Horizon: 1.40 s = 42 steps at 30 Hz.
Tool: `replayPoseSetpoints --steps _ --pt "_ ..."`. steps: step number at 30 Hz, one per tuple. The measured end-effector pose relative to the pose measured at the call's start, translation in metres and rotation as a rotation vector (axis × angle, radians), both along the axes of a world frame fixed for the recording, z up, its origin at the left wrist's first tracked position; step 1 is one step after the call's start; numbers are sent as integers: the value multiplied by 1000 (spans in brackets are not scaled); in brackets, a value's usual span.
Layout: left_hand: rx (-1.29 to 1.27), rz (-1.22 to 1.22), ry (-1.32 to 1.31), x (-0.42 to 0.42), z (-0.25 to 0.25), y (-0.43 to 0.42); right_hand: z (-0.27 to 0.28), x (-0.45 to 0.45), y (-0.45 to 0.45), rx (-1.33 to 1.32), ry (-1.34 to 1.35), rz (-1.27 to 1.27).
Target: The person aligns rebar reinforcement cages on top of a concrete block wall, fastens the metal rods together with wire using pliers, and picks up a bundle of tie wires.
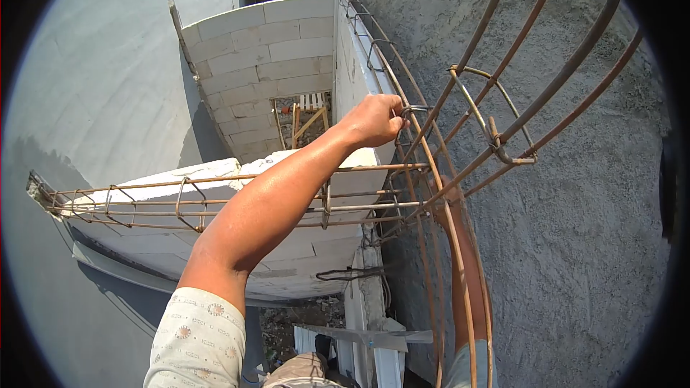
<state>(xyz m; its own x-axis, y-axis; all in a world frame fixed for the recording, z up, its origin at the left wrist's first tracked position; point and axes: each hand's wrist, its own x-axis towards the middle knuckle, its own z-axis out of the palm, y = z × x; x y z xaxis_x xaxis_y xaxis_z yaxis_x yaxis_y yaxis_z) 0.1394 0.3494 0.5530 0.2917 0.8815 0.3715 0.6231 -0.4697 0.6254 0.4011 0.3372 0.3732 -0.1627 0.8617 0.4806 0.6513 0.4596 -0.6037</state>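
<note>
A cage [179, 205] spans the near wall [302, 259]; its joining to the right bars [537, 100] seems unfinished. Left hand [379, 122] has its grip clamped on a stirrup [417, 108]; right hand's [447, 190] I cannot tell.

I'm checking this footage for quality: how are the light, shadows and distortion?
Head view: hard sunlight, the near wall's top bleached almost white; head view: a dark shadow beside the far block wall, whose rows look bowed by the wide lens; head view: black corners; head view: the left hand reads clearly, the right hand partly hidden behind steel bars.
</note>
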Motion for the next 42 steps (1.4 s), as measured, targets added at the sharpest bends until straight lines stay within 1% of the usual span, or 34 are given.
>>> replayPoseSetpoints --steps 1,4,5,7,11,14,17,21,24,25,28,29,32,33,34,36,40,42 --pt "-30 -7 -68 -1 -10 8 -4 17 -5 -105 -79 -72" --pt "-39 2 -43 -1 -5 3 24 50 -30 -150 -42 -98" --pt "-62 24 15 -1 2 -2 30 57 -33 -92 -61 -103" --pt "-39 13 10 -2 -1 1 39 67 -42 21 -94 -113" --pt "-29 -25 -32 -5 -10 11 92 73 -52 -2 -297 -96" --pt "-19 -35 -33 -5 -11 12 127 68 -30 -56 -466 -88" --pt "-7 -26 -28 -5 -12 14 166 50 -8 31 -668 46" --pt "25 -2 -75 -6 -5 8 192 31 34 -118 -855 171" --pt "36 21 -69 -8 -5 6 195 15 49 2 -818 429" --pt "60 28 -57 -7 -5 7 194 10 50 124 -856 453" --pt "92 40 -17 -9 -6 8 194 -19 46 210 -962 424" --pt "100 45 6 -10 -5 9 189 -24 47 160 -1078 310" --pt "167 85 78 -6 -7 8 169 -20 40 33 -990 149" --pt "180 88 78 -6 -7 7 164 -17 30 77 -894 187" --pt "193 98 77 -9 -7 7 167 -20 37 75 -910 165" --pt "130 104 76 -6 -6 3 165 -12 37 31 -921 97" --pt "171 134 112 -13 0 12 166 -9 33 222 -857 282" --pt "191 123 111 -8 -6 11 156 -7 55 66 -985 181"
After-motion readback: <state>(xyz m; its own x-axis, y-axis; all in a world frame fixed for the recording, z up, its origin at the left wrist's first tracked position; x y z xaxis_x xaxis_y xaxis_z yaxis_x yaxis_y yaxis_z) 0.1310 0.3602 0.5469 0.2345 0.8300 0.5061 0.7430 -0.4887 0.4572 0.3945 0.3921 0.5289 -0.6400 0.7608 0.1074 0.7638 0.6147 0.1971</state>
